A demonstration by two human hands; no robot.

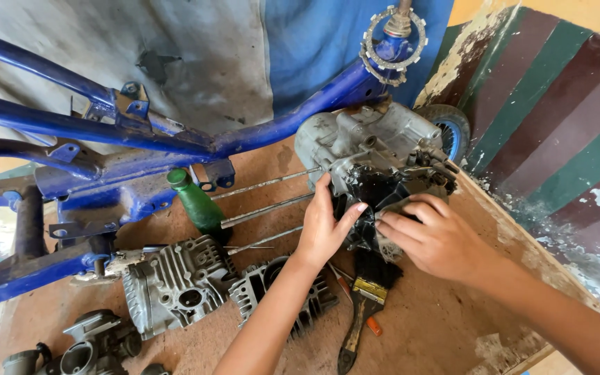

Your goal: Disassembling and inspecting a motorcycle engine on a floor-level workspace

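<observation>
A worn brown wooden surface [439, 326] is seen under a blue-and-grey backdrop, with a wall painted in green and maroon stripes [557, 118] at the right. A grimy grey engine crankcase [373, 156] is placed on the far middle of the surface, its open black side turned toward the viewer. The left hand [324, 226] is laid flat against that open side, fingers spread and thumb pressed to the casing; nothing is clenched in it. The right hand [433, 236] is curled over the lower right of the opening, fingertips pinched on a small part whose kind cannot be told. Long steel studs [265, 208] are seen running leftward from the crankcase. Just below the hands a paintbrush [364, 298] with black bristles is laid, beside an orange-handled tool [373, 325]. A finned cylinder block [300, 295] and a finned cylinder head [175, 285] are set to the left, with a green bottle [197, 201] behind them. A blue motorcycle frame [105, 139] is stretched across the left, and a ring-shaped clutch plate [392, 42] is hung on its steering stem.
</observation>
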